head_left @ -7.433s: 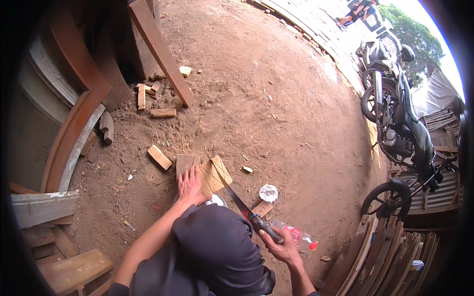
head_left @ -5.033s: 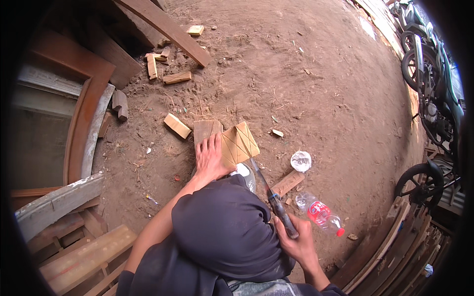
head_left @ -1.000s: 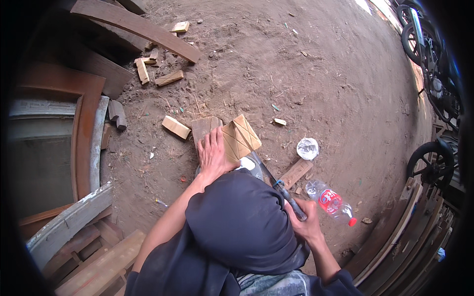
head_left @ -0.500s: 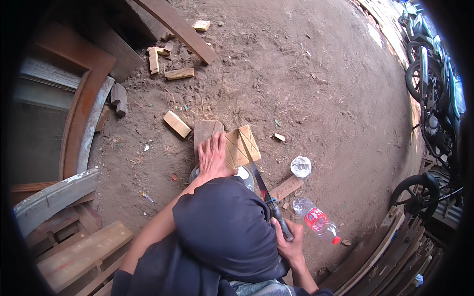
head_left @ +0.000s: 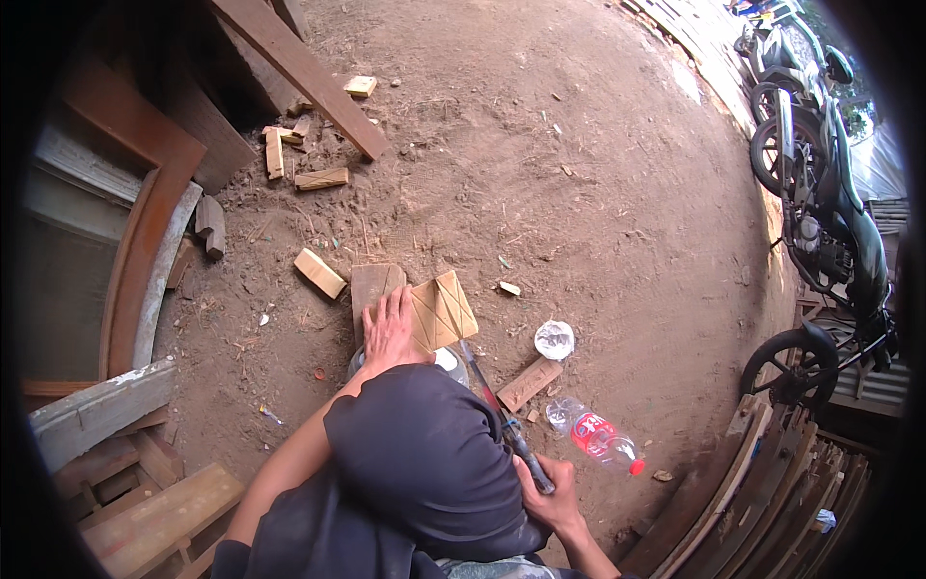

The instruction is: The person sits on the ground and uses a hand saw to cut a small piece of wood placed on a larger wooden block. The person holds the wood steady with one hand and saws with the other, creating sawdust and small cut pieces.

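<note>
Evidently both hands are at the block (head_left: 441,314), a pale yellow piece marked with crossing dark lines, which lies in front of the person, near the middle of the view; the left hand (head_left: 389,338) rests over its left end, fingers spread and nearly straight, lying partly across the brown board (head_left: 377,284) just beside it; the right hand (head_left: 552,497) is clenched around the handle (head_left: 526,463) of the saw (head_left: 481,379), down and to the right; the blade slants up and leftward from there, its far part meeting the block's near edge, roughly in line with a dark line across the top; how deep it sits, I cannot tell.

Dark cloth (head_left: 420,454) bulges between the forearms and covers the left wrist's near side; right of the saw, a short plank (head_left: 530,384) lies on the dirt, a whitish round cup (head_left: 554,340) by its far end; a clear bottle (head_left: 591,431) with a red label and red cap lies on its side, between the plank and the stacked boards (head_left: 762,482); left of the brown board lies a pale offcut (head_left: 319,273); motorbikes (head_left: 815,222) stand at far right.
</note>
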The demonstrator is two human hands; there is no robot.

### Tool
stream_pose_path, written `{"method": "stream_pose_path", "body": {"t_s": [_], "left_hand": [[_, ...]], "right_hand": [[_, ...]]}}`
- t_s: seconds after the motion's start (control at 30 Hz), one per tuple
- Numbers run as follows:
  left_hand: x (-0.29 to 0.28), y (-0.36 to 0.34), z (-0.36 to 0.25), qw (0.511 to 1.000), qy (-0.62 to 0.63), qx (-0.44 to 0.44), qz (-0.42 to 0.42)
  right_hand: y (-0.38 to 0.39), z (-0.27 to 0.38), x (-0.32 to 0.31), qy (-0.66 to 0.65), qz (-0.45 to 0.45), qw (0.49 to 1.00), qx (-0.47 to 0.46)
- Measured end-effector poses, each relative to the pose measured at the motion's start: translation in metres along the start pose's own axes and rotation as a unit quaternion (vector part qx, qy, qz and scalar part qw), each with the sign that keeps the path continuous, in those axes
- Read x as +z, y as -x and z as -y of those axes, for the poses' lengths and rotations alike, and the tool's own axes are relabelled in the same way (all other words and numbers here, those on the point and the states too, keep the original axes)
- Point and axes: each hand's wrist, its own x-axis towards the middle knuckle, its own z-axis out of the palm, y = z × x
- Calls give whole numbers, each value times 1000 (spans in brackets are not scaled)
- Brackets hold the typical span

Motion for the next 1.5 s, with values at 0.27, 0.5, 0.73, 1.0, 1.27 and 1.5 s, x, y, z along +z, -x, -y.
{"method": "stream_pose_path", "body": {"t_s": [0.27,0.5,0.73,1.0,1.27,1.5], "left_hand": [[-14,-3,-4,995,-49,-71,49],[-13,-3,-1,998,-33,-43,27],[-11,-3,-3,997,-30,-52,44],[-1,2,10,999,-31,-33,16],[0,-1,11,996,-61,-53,26],[7,-2,5,999,-31,-27,9]], "right_hand": [[1,16,-6,11,7,1000,-20],[-1,12,-15,-7,-7,999,-38],[-27,16,7,12,-21,997,-67],[-12,22,0,-8,0,1000,-27],[8,28,-4,-11,-10,999,-39],[-16,-3,8,-20,-15,999,-39]]}}
